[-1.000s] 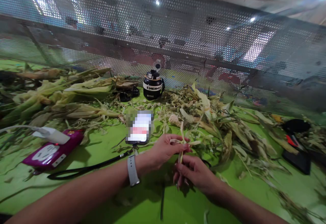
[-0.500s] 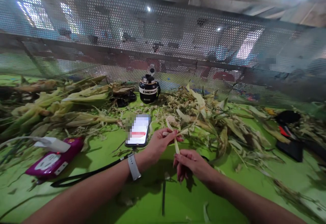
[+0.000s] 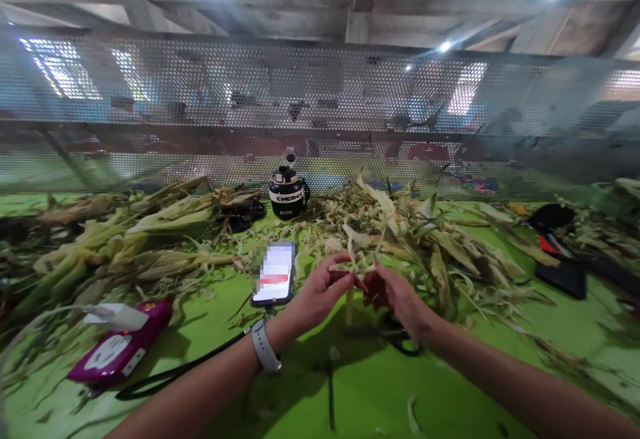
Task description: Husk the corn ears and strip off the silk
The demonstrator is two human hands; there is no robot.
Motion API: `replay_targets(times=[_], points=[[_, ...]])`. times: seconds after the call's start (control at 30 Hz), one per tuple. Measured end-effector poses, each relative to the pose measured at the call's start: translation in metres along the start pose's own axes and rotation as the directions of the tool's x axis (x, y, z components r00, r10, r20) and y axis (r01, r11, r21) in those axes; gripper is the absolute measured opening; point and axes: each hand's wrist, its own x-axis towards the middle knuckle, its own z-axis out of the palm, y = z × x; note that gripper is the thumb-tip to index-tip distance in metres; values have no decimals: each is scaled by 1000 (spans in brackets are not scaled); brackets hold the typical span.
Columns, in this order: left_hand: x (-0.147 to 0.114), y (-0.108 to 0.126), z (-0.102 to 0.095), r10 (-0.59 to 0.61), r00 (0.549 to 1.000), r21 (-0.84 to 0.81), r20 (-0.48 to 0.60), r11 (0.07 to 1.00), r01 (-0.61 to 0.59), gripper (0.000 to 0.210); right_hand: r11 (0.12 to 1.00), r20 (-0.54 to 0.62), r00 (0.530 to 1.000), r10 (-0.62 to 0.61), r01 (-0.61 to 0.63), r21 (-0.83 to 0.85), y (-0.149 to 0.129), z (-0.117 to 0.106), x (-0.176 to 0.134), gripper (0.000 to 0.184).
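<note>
Pale strips of corn husk (image 3: 351, 249) are pinched between the thumb and fingers of my left hand (image 3: 323, 292). One end sticks up above the fingertips and a blurred end hangs below them. My right hand (image 3: 397, 296) is close beside it, its curled fingertips at the left fingers and blurred. Whether a strip is between them is hidden. Below the right hand, a black loop-shaped item (image 3: 407, 346) lies on the green table (image 3: 280, 399). To the left of my hands lies a lit phone (image 3: 275, 272).
Corn husks (image 3: 150, 219) are heaped at the left, with another husk pile (image 3: 415, 226) behind my hands. A black bottle (image 3: 287, 192) stands between them before a perforated metal screen (image 3: 330, 86). A purple power strip (image 3: 123, 346) holds a white charger (image 3: 117, 317). Dark items (image 3: 560, 272) lie right.
My right hand has moved up from the strip's lower end to beside the left fingertips. My left hand keeps its hold on the husk. The view has tilted upward and levelled.
</note>
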Motion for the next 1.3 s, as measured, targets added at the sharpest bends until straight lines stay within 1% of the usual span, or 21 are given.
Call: replay_targets(times=[0.07, 0.1, 0.17, 0.23, 0.33, 0.47, 0.57, 0.73, 0.83, 0.9, 0.97, 1.0, 1.03, 1.07, 1.1, 1.13, 1.17, 1.2, 1.23, 1.27, 1.3], points=[[-2, 2, 1, -23, 999, 17, 23, 1000, 22, 50, 992, -14, 1000, -22, 21, -121, -7, -4, 1, 46], [-4, 4, 2, -41, 998, 22, 43, 999, 40, 50, 985, 0, 999, -34, 34, -169, -10, -5, 1, 46], [-7, 6, 3, -82, 993, 13, 90, 997, 81, 52, 970, 48, 996, -69, 78, -232, -13, -6, 0, 46], [-9, 6, 6, -124, 985, -31, 119, 991, 129, 54, 953, 78, 989, -126, 143, -269, -14, -5, 0, 47], [-10, 5, 9, -169, 981, -90, 91, 980, 177, 55, 920, 64, 976, -206, 216, -328, -10, -5, 0, 48], [-9, 2, 12, -173, 985, -44, 12, 984, 173, 42, 865, 26, 954, -300, 283, -414, -3, -7, -2, 44], [-9, 0, 13, -182, 983, -20, 3, 983, 182, 38, 844, -20, 936, -353, 309, -439, 0, -7, -4, 43], [-13, -2, 16, -195, 981, -18, -16, 981, 195, 40, 852, -40, 940, -339, 289, -436, 6, -8, -6, 41], [-14, -2, 16, -197, 980, 53, 16, 979, 196, 36, 868, -22, 954, -299, 262, -421, 10, -13, -8, 43], [-14, -4, 14, -151, 987, 143, 50, 979, 143, 31, 890, 7, 970, -242, 225, -397, 10, -19, -9, 44], [-12, -10, 9, -32, 999, 282, 40, 959, 20, 29, 911, 39, 982, -187, 188, -367, 8, -27, -9, 44], [-11, -13, 6, 48, 999, 373, 25, 926, -54, 32, 922, 54, 986, -160, 168, -350, 6, -31, -10, 44], [-10, -17, 3, 142, 990, 475, 13, 870, -131, 36, 930, 66, 988, -138, 153, -335, 4, -35, -10, 44], [-9, -20, -1, 235, 972, 577, 14, 792, -200, 40, 934, 75, 990, -123, 141, -327, 2, -39, -10, 43], [-8, -23, -4, 334, 941, 666, 57, 689, -286, 42, 935, 78, 991, -110, 130, -330, 0, -42, -11, 43], [-7, -24, -6, 456, 881, 736, 126, 552, -391, 40, 931, 77, 992, -101, 122, -345, -2, -44, -11, 42], [-6, -24, -8, 541, 819, 789, 192, 412, -457, 36, 922, 77, 992, -99, 121, -369, -4, -45, -10, 42], [-6, -23, -9, 595, 753, 808, 281, 277, -521, 33, 907, 82, 991, -108, 132, -399, -5, -46, -9, 43], [-5, -21, -9, 616, 709, 816, 342, 180, -550, 31, 889, 99, 987, -123, 154, -431, -6, -46, -8, 43], [-5, -18, -9, 617, 684, 818, 389, 111, -565, 29, 867, 129, 982, -139, 183, -464, -6, -46, -7, 42], [-6, -15, -9, 607, 674, 817, 422, 67, -573, 29, 840, 168, 973, -157, 221, -495, -5, -45, -6, 40]])
